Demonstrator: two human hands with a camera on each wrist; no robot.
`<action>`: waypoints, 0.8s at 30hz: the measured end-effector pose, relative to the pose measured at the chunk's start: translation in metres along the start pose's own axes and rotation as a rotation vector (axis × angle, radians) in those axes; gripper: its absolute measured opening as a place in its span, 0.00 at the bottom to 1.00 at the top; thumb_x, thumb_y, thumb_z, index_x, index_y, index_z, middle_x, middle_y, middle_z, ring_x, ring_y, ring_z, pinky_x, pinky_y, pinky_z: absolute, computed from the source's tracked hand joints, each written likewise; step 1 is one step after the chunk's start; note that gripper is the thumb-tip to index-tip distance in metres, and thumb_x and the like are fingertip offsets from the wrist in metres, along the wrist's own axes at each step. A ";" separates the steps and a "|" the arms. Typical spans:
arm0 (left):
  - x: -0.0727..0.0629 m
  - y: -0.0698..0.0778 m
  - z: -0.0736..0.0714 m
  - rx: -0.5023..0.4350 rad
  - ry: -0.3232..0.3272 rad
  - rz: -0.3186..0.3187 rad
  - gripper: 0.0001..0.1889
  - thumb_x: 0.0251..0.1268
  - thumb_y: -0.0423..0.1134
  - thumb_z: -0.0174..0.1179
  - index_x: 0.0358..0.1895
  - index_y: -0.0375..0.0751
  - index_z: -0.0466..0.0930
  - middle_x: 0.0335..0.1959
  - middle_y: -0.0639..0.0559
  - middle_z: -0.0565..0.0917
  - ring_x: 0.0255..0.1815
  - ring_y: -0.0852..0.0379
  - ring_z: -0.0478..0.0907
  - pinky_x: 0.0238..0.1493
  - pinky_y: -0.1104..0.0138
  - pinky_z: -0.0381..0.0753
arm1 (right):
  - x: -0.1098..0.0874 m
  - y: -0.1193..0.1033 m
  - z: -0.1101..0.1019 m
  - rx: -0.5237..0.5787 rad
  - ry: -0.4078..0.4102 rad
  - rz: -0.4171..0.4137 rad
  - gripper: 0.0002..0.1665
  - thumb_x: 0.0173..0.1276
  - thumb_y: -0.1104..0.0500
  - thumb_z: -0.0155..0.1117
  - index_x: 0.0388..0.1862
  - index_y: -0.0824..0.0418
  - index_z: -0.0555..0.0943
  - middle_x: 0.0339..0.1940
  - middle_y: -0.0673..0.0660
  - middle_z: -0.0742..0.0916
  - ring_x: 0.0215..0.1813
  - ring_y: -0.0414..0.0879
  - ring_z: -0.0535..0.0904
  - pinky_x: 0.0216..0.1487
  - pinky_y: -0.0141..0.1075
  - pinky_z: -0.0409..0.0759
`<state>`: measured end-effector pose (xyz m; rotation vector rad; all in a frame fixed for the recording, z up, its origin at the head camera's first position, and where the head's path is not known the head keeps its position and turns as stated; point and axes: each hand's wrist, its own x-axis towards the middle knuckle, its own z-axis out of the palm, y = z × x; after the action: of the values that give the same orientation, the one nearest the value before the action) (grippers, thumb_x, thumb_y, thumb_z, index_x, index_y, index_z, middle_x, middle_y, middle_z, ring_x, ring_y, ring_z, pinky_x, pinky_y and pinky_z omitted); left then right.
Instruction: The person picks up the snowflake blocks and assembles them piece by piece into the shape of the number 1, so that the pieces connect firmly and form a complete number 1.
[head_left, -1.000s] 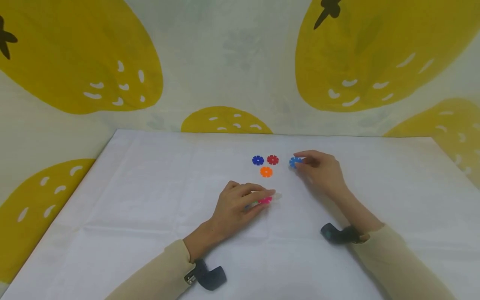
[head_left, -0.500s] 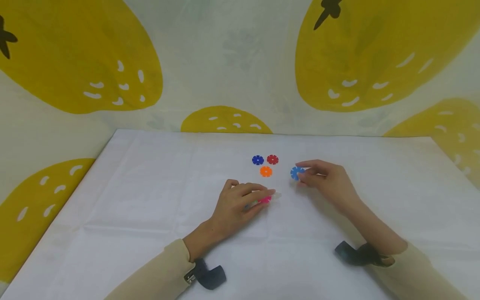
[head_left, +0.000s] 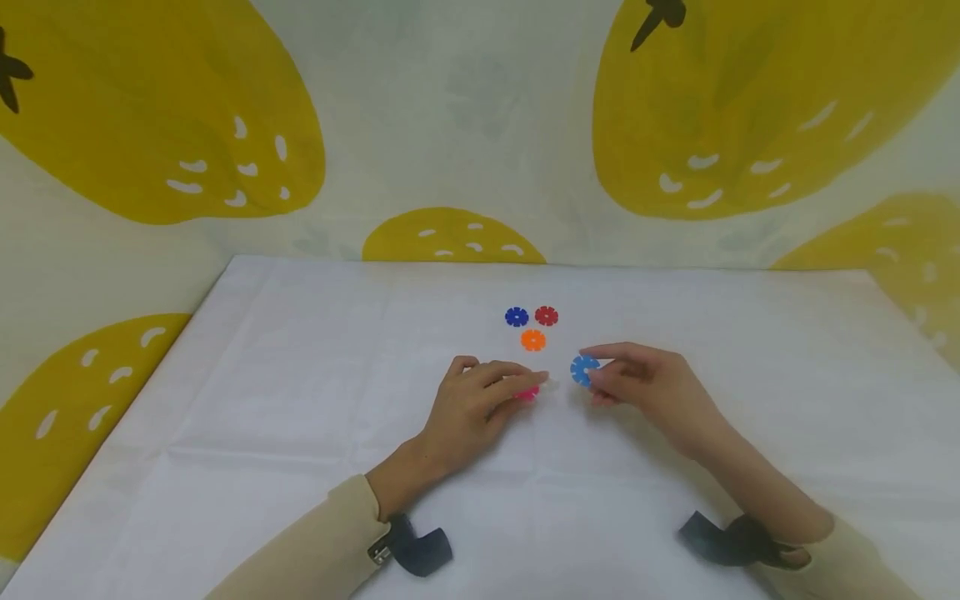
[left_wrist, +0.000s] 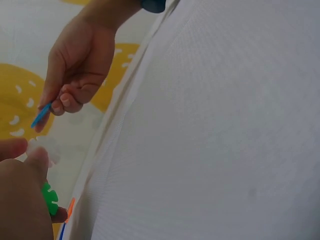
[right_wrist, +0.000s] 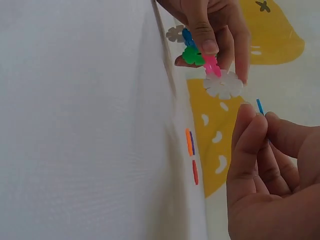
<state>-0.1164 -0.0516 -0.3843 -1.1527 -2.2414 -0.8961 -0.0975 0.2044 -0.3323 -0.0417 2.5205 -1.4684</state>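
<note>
In the right wrist view, my left hand (head_left: 472,408) grips a chain of notched plastic snowflake discs. A clear white disc (right_wrist: 224,85) is at its near end, joined to a pink disc (right_wrist: 211,65). Behind them come a green disc (right_wrist: 192,56), a blue disc (right_wrist: 188,38) and a greyish disc (right_wrist: 174,34). My right hand (head_left: 660,392) pinches a light blue snowflake disc (head_left: 582,370) by its edge between thumb and fingers. In the head view this disc is just right of the chain's white end, with a small gap between them.
Behind the hands, a dark blue disc (head_left: 517,317), a red disc (head_left: 546,316) and an orange disc (head_left: 533,340) lie flat on the white-covered table (head_left: 300,358). A patterned cloth (head_left: 480,125) hangs past its far edge. Dark cameras sit on both wrists.
My right hand has brought the light blue disc toward me, down from beside the red disc to near the chain's white end. My left hand has stayed almost still.
</note>
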 end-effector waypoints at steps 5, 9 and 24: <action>0.000 -0.001 -0.003 -0.015 -0.004 0.014 0.21 0.60 0.36 0.66 0.58 0.50 0.80 0.47 0.56 0.83 0.51 0.64 0.77 0.60 0.63 0.66 | 0.002 0.003 0.006 0.032 -0.019 -0.017 0.24 0.65 0.46 0.66 0.58 0.51 0.79 0.33 0.54 0.88 0.36 0.47 0.85 0.43 0.33 0.80; 0.000 -0.001 -0.004 -0.022 -0.021 0.015 0.22 0.59 0.36 0.66 0.58 0.50 0.79 0.46 0.55 0.83 0.50 0.63 0.77 0.64 0.62 0.64 | 0.003 0.006 0.009 0.053 -0.045 -0.032 0.23 0.65 0.47 0.66 0.58 0.50 0.79 0.32 0.54 0.88 0.36 0.48 0.85 0.44 0.32 0.80; -0.001 -0.001 0.000 -0.046 -0.051 0.071 0.21 0.61 0.37 0.65 0.58 0.50 0.79 0.47 0.56 0.83 0.50 0.64 0.77 0.61 0.65 0.65 | 0.000 0.014 0.014 0.087 -0.084 0.012 0.27 0.62 0.44 0.67 0.58 0.53 0.79 0.33 0.55 0.88 0.38 0.50 0.84 0.42 0.34 0.81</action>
<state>-0.1163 -0.0521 -0.3853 -1.2817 -2.2157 -0.9039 -0.0933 0.1995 -0.3506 -0.0715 2.3843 -1.5370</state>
